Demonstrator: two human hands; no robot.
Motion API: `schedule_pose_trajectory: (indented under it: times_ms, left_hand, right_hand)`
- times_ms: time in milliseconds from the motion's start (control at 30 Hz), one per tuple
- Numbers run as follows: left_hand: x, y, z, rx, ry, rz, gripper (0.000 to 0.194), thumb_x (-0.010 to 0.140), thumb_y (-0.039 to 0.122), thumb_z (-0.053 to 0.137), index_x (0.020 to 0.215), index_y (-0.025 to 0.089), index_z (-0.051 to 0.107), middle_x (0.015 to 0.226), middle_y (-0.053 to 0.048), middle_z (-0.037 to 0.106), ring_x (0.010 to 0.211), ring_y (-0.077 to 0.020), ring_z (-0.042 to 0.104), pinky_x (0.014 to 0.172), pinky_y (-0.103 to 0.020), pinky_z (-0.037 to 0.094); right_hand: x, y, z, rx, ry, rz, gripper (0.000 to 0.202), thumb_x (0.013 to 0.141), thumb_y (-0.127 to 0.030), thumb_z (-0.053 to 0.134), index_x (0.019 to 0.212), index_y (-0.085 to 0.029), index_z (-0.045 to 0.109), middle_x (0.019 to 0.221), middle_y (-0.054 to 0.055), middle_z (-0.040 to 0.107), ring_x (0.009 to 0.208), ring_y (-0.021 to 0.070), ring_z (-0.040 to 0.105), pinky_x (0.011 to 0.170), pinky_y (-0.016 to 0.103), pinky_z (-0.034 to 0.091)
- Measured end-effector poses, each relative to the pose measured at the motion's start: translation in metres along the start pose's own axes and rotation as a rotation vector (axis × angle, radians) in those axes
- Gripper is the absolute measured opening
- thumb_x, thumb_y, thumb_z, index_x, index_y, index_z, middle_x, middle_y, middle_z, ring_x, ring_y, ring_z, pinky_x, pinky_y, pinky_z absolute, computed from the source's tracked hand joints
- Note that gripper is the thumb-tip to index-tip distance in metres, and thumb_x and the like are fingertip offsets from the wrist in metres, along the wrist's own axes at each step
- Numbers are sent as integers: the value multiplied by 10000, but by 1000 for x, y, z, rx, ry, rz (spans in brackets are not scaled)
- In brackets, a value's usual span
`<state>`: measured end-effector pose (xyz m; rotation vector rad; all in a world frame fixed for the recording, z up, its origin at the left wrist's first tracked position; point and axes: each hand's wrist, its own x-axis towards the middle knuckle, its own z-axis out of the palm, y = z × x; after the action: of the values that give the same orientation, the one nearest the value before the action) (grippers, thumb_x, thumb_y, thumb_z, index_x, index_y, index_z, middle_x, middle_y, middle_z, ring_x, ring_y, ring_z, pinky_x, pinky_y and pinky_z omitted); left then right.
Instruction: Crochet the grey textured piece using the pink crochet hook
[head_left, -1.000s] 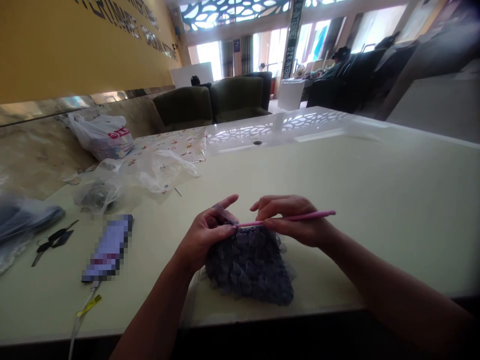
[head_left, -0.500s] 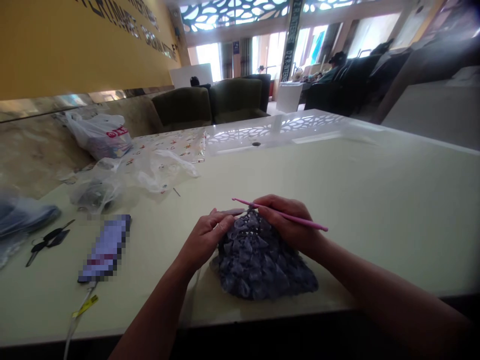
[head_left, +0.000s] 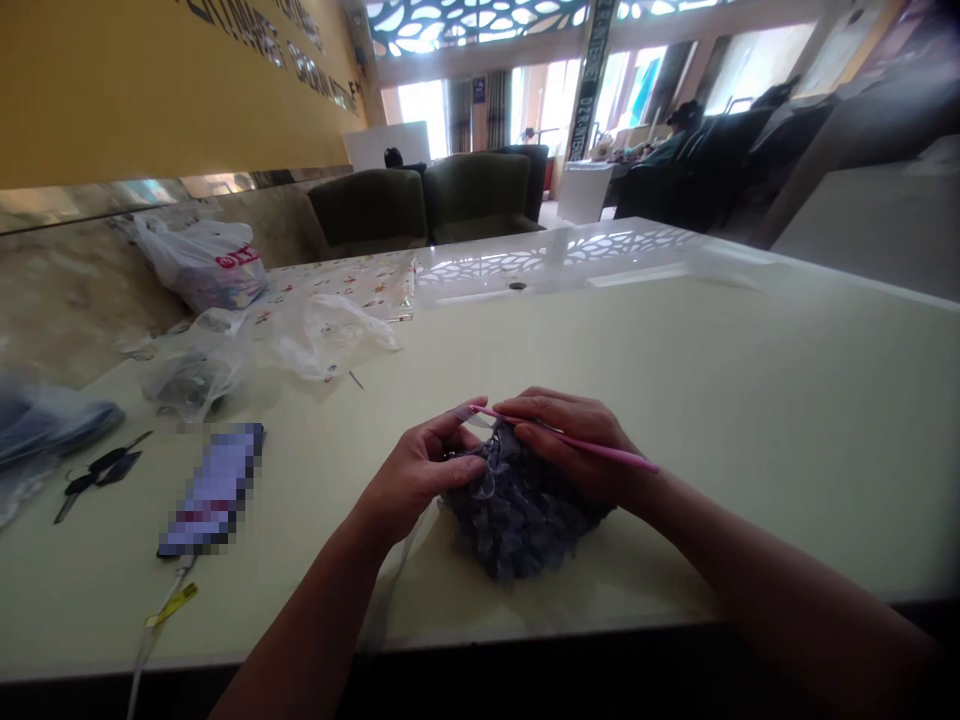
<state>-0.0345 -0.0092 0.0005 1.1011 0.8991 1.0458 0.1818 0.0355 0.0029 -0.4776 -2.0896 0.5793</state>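
Observation:
A dark grey-blue crocheted piece (head_left: 525, 520) with a ruffled surface hangs between my hands, low over the near part of the table. My right hand (head_left: 574, 435) grips a pink crochet hook (head_left: 607, 453), its tip pointing left toward my left fingers. The right fingers also rest against the top of the piece. My left hand (head_left: 420, 465) pinches the upper left edge of the piece between thumb and fingers, with the index finger raised near the hook's tip. A thin grey ribbon-like yarn (head_left: 397, 570) trails down from my left hand to the table edge.
On the left lie a blurred-out phone (head_left: 214, 490) on a white cable (head_left: 146, 640), keys (head_left: 101, 473) and clear plastic bags (head_left: 330, 335). A filled white bag (head_left: 217, 265) stands by the wall on a patterned cloth (head_left: 300, 285). Dark armchairs (head_left: 480, 195) and seated people are beyond the table.
The crocheted piece has bunched up and turned, its lower edge drawn in. My left index finger has lifted toward the hook, whose tip has shifted slightly right and down.

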Motion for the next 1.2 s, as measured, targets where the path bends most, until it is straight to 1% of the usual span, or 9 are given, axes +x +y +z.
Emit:
schedule_pose_trajectory:
  times_ms: [167,333,433,567,733,833,967,1100,1200]
  left_hand:
    - [1,1,-8,108,21,33,310,739,214,781,1049,228,787,950,-45,720,954,-189,609,886,-306,435]
    - [-1,5,-13,125,-25,2,213,714,204,746,918,202,809,1203,-82,719,1086,-256,613,925,-337,436]
    - [-1,5,-14,113,-49,0,340,701,215,732,1035,204,796,1027,-71,740,939,-223,621,841,-318,437]
    - [-1,4,-14,102,-48,15,452,710,227,711,1160,208,756,840,-32,675,766,-163,556,731,-286,400]
    - [-3,3,-8,184,3,91,477,717,206,695,1191,229,742,819,-8,613,687,-117,479,635,-257,350]
    - [-2,1,-4,271,23,157,517,720,183,667,1233,220,720,827,-10,608,695,-116,498,658,-257,390]
    - [2,-6,1,430,76,267,525,726,153,625,1241,204,716,880,-40,665,788,-158,575,785,-291,460]
    - [7,-15,5,535,194,384,497,747,147,652,1240,166,707,1072,-101,704,984,-216,626,947,-338,450]
    - [10,-20,5,454,288,332,560,751,173,705,1309,142,654,1015,-92,711,1015,-218,630,1003,-355,432]
  right_hand:
    - [-2,-1,-5,40,5,-3,199,963,-220,573,1099,-171,709,973,56,764,829,134,715,739,219,556]
    - [3,2,-22,216,-276,34,269,962,-311,600,1126,-135,720,970,83,771,812,145,724,701,209,558]
    - [6,4,-29,226,-373,40,274,968,-295,588,1152,-136,715,1010,95,768,860,153,726,722,214,557]
    - [7,1,-32,190,-404,26,264,972,-240,563,1181,-157,701,1032,80,764,880,148,724,755,220,560]
    - [2,-1,-30,31,-389,-8,245,981,-246,535,1153,-209,706,976,43,773,779,155,738,649,219,573]
    - [-3,10,-25,-58,-322,-70,245,976,-271,556,1184,-272,684,1004,31,772,805,189,752,649,255,601]
    - [-10,32,-8,-156,-321,-146,285,966,-317,562,1234,-323,658,981,39,767,761,164,741,629,236,583]
    - [-17,40,10,-262,-227,-104,247,970,-359,532,1165,-299,671,869,44,737,652,143,689,512,260,503]
    - [-19,38,21,-257,-84,-141,233,972,-386,517,1082,-268,685,787,38,704,607,145,636,503,279,455]
